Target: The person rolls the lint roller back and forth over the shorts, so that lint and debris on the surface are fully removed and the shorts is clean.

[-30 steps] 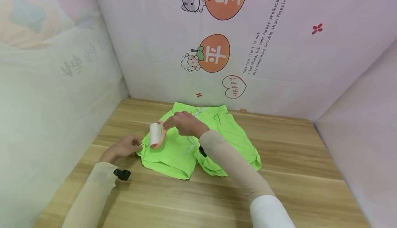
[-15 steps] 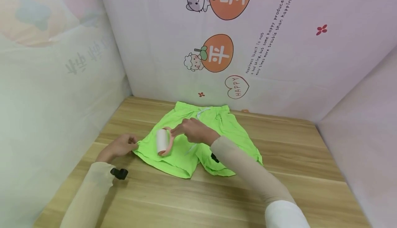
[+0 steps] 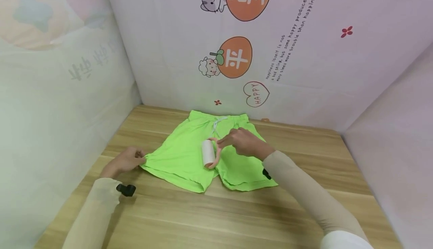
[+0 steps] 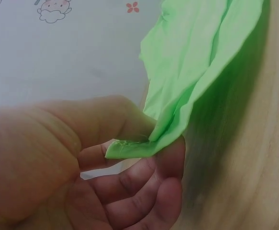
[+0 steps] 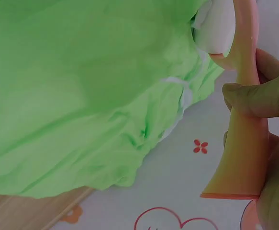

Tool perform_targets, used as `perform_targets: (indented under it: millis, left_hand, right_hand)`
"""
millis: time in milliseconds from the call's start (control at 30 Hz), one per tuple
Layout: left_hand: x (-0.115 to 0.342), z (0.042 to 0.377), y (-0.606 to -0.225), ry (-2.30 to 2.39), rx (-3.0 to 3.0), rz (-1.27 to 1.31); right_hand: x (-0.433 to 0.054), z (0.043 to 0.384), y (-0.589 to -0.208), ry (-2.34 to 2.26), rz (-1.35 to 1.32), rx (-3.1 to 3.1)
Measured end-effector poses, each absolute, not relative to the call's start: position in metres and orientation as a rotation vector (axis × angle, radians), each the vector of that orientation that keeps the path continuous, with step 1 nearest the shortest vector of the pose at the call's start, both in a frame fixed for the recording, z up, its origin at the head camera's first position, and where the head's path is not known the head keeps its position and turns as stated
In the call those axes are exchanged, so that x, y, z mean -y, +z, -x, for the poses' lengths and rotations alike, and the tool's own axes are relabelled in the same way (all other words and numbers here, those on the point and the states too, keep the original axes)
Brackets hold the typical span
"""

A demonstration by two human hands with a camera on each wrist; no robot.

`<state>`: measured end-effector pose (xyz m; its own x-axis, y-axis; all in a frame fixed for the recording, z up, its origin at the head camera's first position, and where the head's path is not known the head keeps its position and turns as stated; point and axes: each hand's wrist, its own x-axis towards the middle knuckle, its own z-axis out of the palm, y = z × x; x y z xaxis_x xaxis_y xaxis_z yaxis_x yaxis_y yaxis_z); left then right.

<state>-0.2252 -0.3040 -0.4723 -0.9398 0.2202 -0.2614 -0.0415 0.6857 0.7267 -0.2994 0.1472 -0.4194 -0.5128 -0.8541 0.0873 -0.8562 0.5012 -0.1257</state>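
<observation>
Bright green shorts with a white drawstring lie spread on the wooden table, waistband toward the back wall. My left hand pinches the hem corner of the left leg; in the left wrist view the folded edge sits between thumb and fingers, lifted off the wood. A lint roller with a white roll and pink handle is in my right hand, its roll over the middle of the shorts near the crotch. Thumb and fingers wrap the handle in the right wrist view.
The wooden table is bounded by a printed white back wall and plain-looking side walls on both sides. A small black camera is strapped to my left wrist.
The lint roller in my right hand has travelled right, from the left leg to the middle of the shorts. My left hand has drawn the hem corner slightly left, stretching that leg flatter.
</observation>
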Motion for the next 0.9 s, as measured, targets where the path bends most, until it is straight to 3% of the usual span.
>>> perform_targets:
  millis: [433,900]
  left_hand:
    - [0.307,0.222,-0.472,1.106,-2.591,-0.149]
    - [0.301,0.224,-0.473,1.107,-2.558,-0.141]
  right_hand:
    - [-0.242,0.298,-0.433,0.483,-1.387,2.683]
    - [-0.349,0.253,-0.442,0.418,-1.031,2.748]
